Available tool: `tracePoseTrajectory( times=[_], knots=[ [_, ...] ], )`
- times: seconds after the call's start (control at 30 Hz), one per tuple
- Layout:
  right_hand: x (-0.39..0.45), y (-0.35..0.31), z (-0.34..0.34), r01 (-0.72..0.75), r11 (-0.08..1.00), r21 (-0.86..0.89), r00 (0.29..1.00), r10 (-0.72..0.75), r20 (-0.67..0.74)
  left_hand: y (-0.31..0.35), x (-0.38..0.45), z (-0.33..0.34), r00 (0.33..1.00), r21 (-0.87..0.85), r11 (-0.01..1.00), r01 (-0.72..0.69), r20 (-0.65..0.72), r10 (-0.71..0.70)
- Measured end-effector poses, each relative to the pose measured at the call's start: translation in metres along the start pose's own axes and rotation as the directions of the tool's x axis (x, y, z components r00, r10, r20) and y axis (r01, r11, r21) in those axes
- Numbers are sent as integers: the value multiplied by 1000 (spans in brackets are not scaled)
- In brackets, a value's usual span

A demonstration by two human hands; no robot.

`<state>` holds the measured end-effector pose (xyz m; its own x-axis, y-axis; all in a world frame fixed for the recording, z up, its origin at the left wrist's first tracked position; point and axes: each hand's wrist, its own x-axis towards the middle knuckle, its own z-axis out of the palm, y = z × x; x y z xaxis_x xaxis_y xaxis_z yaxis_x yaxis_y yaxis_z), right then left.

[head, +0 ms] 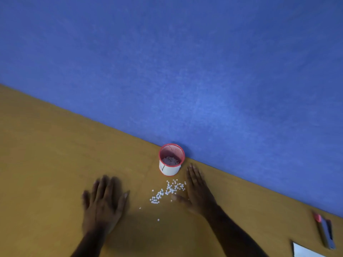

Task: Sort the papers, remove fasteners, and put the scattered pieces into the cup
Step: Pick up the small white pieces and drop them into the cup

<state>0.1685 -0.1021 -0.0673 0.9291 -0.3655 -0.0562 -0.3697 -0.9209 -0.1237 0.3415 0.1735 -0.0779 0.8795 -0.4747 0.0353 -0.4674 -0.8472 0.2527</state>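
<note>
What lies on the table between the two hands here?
In the head view, scattered white pieces lie on the table between the left hand and right hand, nearer the right one, just before the cup.

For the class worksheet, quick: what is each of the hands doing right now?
Left hand: open, flat, holding nothing.
Right hand: open, fingers straight, beside the pieces, holding nothing.

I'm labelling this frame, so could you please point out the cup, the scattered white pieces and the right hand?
cup (169,168): head view, on its white outer wall below the red rim.
scattered white pieces (171,189): head view, in the thick of the cluster.
right hand (199,191): head view, on the back of the hand.
</note>
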Motion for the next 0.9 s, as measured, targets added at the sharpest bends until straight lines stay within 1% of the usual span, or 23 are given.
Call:
tracePoseTrajectory(
  times=[0.1,0.23,0.37,0.47,0.63,0.77,0.83,0.9],
  knots=[
    [-2,-2,2,65,997,-42,998,-65,-6,1,0,-1,1000,8,1000,2,4,-2],
    [-8,-12,3,160,986,-41,987,-159,28,1,-1,-3,1000,19,1000,-8,0,8],
    [-15,-25,3,191,981,-34,981,-190,48,2,-1,-5,1000,9,1000,-10,-5,10],
    [-24,-31,3,251,967,-47,968,-250,27,4,-2,-6,1000,0,1000,-11,-12,11],
    [-38,-40,5,382,922,-55,924,-383,6,5,-3,-5,1000,0,1000,-13,-21,13],
    [-45,-52,1,378,924,-56,922,-381,-67,5,-3,-4,1000,7,1000,-11,-21,11],
    [-49,-70,4,437,896,-74,892,-442,-88,5,-4,-4,1000,7,1000,-13,-23,14],
    [-54,-96,17,548,828,-119,823,-559,-101,5,-4,-4,999,5,1000,-18,-32,18]
  ],
)
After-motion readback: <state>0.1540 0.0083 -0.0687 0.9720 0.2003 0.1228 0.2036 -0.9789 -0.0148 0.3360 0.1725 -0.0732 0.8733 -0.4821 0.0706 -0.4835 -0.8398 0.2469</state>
